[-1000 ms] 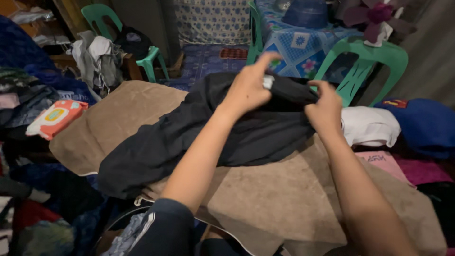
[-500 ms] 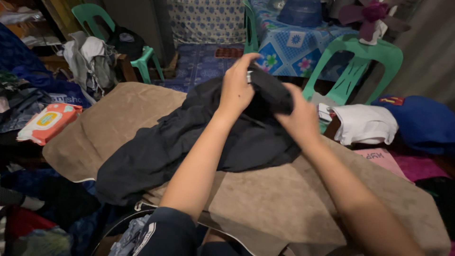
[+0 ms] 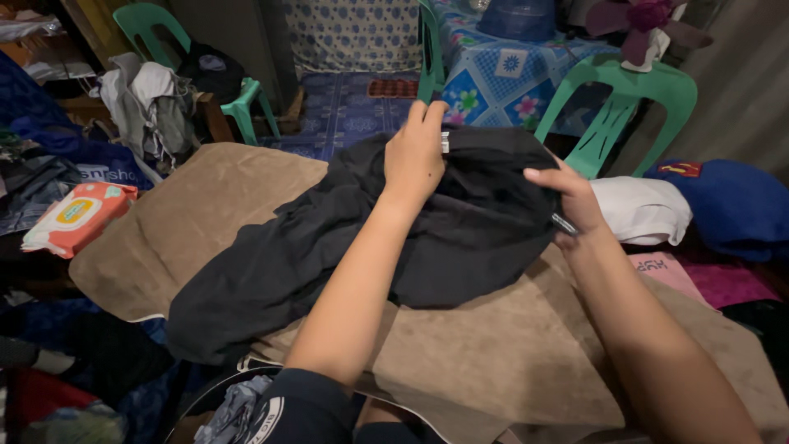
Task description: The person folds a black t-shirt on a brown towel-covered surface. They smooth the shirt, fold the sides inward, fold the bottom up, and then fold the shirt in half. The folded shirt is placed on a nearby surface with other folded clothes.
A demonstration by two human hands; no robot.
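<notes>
Black garment [image 3: 329, 247], pinched at its top edge by left hand [image 3: 415, 156] and right hand [image 3: 575, 205], could slide off the tan towel [image 3: 493, 353].

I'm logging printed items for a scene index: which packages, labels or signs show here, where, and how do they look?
Wipes pack: far left, flat soft pouch, orange and white with an oval flap.
Garment tag: by the left hand on the black garment, small white strip.
Pink cloth: right, faint dark print.
</notes>
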